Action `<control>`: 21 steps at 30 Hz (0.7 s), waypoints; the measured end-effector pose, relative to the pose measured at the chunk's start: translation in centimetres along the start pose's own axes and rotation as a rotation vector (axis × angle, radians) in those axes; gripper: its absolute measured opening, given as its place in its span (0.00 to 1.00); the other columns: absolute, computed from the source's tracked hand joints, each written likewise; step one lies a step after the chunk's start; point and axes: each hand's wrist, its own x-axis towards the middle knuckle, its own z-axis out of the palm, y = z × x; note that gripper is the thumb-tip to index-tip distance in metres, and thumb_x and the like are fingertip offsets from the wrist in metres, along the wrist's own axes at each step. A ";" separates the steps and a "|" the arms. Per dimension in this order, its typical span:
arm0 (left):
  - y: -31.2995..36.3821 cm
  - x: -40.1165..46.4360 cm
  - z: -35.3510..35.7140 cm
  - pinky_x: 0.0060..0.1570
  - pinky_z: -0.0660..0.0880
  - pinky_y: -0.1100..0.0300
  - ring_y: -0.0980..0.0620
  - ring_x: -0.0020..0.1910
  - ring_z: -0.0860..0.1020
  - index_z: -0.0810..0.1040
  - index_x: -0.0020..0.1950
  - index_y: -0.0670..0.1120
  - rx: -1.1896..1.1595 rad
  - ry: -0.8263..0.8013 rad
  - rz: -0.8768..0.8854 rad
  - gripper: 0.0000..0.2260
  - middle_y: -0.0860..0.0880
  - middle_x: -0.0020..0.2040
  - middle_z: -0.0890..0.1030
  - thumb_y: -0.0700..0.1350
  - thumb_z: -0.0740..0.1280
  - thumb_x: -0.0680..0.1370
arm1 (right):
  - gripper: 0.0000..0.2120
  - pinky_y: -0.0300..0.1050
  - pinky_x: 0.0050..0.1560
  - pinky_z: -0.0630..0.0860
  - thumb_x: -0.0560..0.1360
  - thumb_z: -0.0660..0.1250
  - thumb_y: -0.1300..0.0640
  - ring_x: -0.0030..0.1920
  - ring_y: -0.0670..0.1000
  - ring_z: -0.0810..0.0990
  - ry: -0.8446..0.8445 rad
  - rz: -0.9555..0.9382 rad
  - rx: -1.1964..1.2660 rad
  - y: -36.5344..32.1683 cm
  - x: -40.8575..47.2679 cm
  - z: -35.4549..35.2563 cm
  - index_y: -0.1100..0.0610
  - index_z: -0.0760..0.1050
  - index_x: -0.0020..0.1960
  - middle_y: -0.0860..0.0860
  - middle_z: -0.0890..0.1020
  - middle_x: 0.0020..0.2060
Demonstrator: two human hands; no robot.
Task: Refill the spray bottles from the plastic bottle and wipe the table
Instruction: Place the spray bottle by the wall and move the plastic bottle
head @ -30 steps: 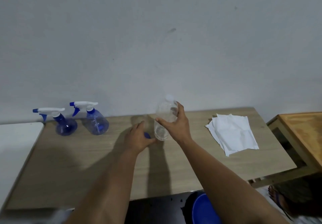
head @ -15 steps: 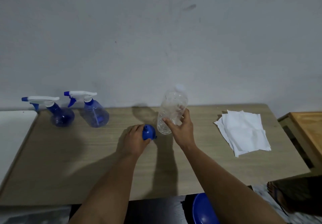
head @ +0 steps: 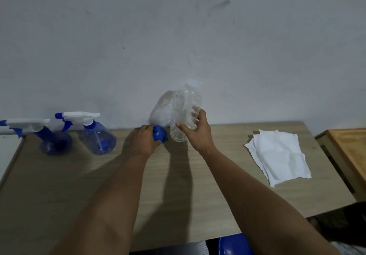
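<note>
Gripping the clear, ribbed plastic bottle (head: pixel 185 116) round its lower body, the right hand (head: pixel 198 133) has fingers and thumb curled about it and carries it tilted, base low near the table and capped neck leaning up toward the wall; the cap looks still on, so pouring is probably not yet under way. Just left of it, the left hand (head: pixel 146 140) closes round a small blue plastic funnel (head: pixel 159 133), spout pointing up and left, likely taken up so the liquid can be guided into a narrow neck. Farther left, near the wall, stand the two blue translucent spray bottles with white trigger heads, one paler (head: pixel 97 135) and one darker (head: pixel 49 138) at the table's far-left corner; both heads appear screwed on, so they would need removing before any refill. Well to the right lies a loose stack of white paper wipes (head: pixel 279 153), seemingly kept dry and within reach for wiping the light wood-grain tabletop (head: pixel 59 185) afterwards. A blue round object (head: pixel 233 244) shows below the near edge.
</note>
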 end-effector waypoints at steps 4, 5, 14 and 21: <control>-0.6 0.2 0.5 0.51 0.74 0.53 0.46 0.54 0.78 0.76 0.62 0.47 -0.002 -0.014 0.024 0.24 0.47 0.57 0.80 0.51 0.76 0.68 | 0.40 0.52 0.66 0.81 0.70 0.82 0.51 0.64 0.46 0.81 0.001 0.011 -0.003 0.3 -0.2 0.5 0.48 0.65 0.76 0.44 0.79 0.65; -0.6 0.0 0.3 0.51 0.74 0.53 0.45 0.56 0.77 0.76 0.64 0.47 -0.016 -0.013 0.025 0.26 0.47 0.59 0.79 0.50 0.77 0.68 | 0.42 0.52 0.66 0.80 0.70 0.82 0.52 0.64 0.47 0.80 -0.012 0.013 -0.014 0.1 -0.4 0.4 0.49 0.64 0.77 0.45 0.79 0.66; 2.5 -7.3 -3.7 0.49 0.70 0.56 0.42 0.59 0.78 0.75 0.68 0.48 -0.085 0.009 0.047 0.26 0.45 0.62 0.79 0.54 0.74 0.72 | 0.48 0.50 0.75 0.68 0.72 0.81 0.52 0.78 0.56 0.68 0.010 0.171 -0.236 -3.5 -6.4 -3.8 0.52 0.57 0.84 0.58 0.69 0.78; 9.0 -12.0 -2.2 0.58 0.75 0.49 0.45 0.64 0.75 0.74 0.69 0.49 -0.144 -0.010 0.168 0.28 0.48 0.65 0.77 0.56 0.73 0.72 | 0.30 0.47 0.70 0.70 0.76 0.76 0.52 0.73 0.55 0.74 0.073 0.216 -0.372 -3.7 -12.4 -11.7 0.54 0.71 0.75 0.57 0.75 0.72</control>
